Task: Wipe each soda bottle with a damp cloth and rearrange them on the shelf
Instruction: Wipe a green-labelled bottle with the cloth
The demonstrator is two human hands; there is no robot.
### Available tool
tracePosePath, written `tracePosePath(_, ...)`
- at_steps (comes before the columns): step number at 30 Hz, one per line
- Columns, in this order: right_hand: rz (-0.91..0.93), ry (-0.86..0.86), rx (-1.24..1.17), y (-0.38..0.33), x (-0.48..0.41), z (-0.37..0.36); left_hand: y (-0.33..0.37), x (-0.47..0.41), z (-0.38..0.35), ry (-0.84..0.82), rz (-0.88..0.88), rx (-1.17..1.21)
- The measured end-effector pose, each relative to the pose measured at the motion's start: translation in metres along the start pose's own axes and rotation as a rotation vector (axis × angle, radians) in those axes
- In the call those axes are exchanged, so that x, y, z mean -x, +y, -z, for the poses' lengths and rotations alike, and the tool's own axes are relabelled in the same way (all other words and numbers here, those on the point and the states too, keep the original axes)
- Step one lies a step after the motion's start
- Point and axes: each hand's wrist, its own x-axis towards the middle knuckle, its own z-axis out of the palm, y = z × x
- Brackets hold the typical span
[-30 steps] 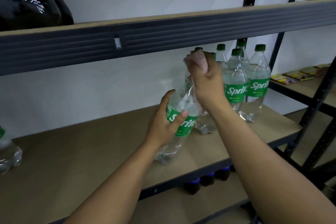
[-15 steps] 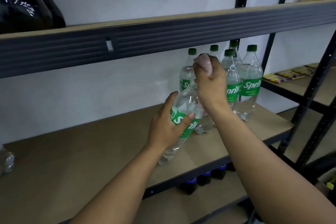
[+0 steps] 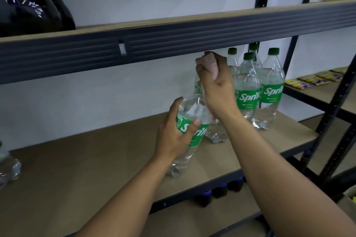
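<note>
Cloth (image 3: 210, 64) over clear plastic bottle (image 3: 189, 110)

Left hand (image 3: 174, 136) grips a tilted clear plastic Sprite bottle with green label (image 3: 189, 127) around its middle, base low over the brown wooden shelf board (image 3: 96, 169). Right hand (image 3: 216, 90) is clenched around a pale pink cloth (image 3: 210, 64) at the bottle's top. A cluster of upright green-capped Sprite bottles (image 3: 258, 90) stands just behind; dark blue-capped bottles (image 3: 221, 192) sit on the shelf below.

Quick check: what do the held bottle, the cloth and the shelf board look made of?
Held bottle: probably clear glossy plastic; highlights and see-through contents. Cloth: soft pale pinkish fabric, bunched in the right hand. Shelf board: matte tan fibreboard, perhaps; no grain visible.
</note>
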Motion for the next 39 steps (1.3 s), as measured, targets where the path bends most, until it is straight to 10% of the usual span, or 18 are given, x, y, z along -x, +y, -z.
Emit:
tracePosePath(22, -0.329, -0.064, -0.124, 0.11, 0.162, -0.069, -0.03, 0.009, 0.043, 0.171, -0.021, 0.467)
tracePosePath(28, -0.316, -0.055, 0.364, 0.135, 0.123, -0.044, -0.031, 0.01, 0.044, 0.168, 0.017, 0.493)
tracePosePath(34, -0.329, -0.417, 0.766, 0.179, 0.117, -0.018, -0.036, 0.015, 0.048, 0.096, 0.048, 0.448)
tracePosePath(39, -0.184, -0.201, 0.238, 0.148, 0.145, -0.028, -0.055, 0.049, 0.04, 0.041, 0.094, 0.379)
